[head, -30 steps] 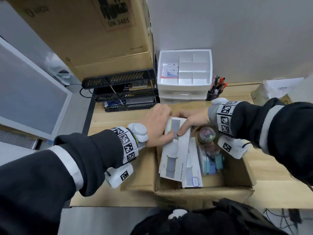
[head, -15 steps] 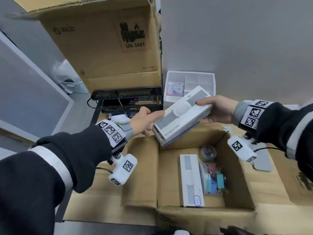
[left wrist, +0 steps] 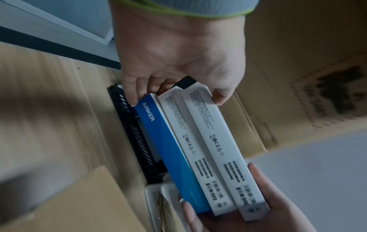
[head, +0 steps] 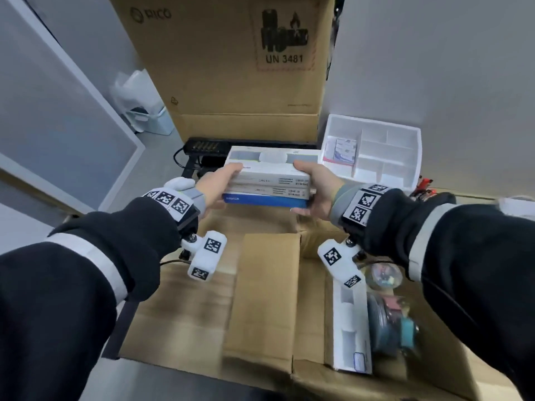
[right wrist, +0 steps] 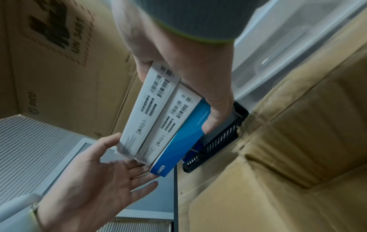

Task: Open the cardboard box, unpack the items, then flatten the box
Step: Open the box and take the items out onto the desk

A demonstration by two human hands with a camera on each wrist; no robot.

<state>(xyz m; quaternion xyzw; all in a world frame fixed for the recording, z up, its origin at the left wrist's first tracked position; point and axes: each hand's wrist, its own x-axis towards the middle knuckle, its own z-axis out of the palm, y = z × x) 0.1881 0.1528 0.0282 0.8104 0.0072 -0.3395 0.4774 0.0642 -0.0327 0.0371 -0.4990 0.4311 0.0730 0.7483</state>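
A stack of three slim boxes (head: 267, 180), two white ones on a blue Anker one, hangs level above the far side of the open cardboard box (head: 266, 299). My left hand (head: 223, 183) pinches the stack's left end, thumb on top and fingers underneath. My right hand (head: 307, 189) grips the right end the same way. The left wrist view shows the stack (left wrist: 198, 149) edge-on between the left hand (left wrist: 174, 94) and the right hand (left wrist: 256, 202). Inside the cardboard box lie a long white box (head: 351, 322), a clear globe (head: 383, 274) and a jar (head: 390, 322).
A tall brown carton (head: 231, 68) marked UN 3481 stands at the back, with a black slotted tray (head: 208, 146) at its foot. A white divided organiser (head: 376, 151) sits back right, pens (head: 422, 189) beside it. A white bin (head: 144, 117) stands back left.
The hands came up out of the cardboard box. The right hand lifted the white box, and now both hands hold the level three-box stack farther back, over the black tray.
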